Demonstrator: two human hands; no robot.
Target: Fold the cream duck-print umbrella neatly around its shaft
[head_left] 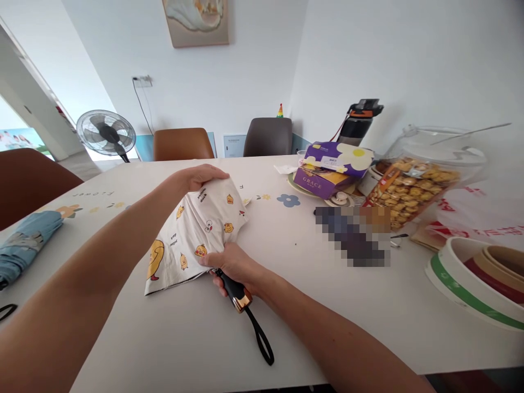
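A folded-down umbrella (213, 224) with loose white fabric and a yellow duck print lies slanted over the table in front of me. Its black handle (233, 289) has a copper-coloured band and a black wrist strap pointing towards me. My right hand (231, 265) is closed around the lower fabric and the top of the handle, thumb on the cloth. At the far end, my left hand (202, 176) grips the fabric from above; some of its fingers are hidden. A second umbrella, light blue (30, 240) and bundled, rests at the table's left edge.
On the right are a purple tissue pack (338, 157), a purple box (321, 182), a tilted jar of snacks (421, 180), a dark bottle (358, 123), a pixelated dark object (354, 237) and tape rolls (470, 284). Chairs (182, 144) and a fan (106, 134) stand beyond the table (282, 333).
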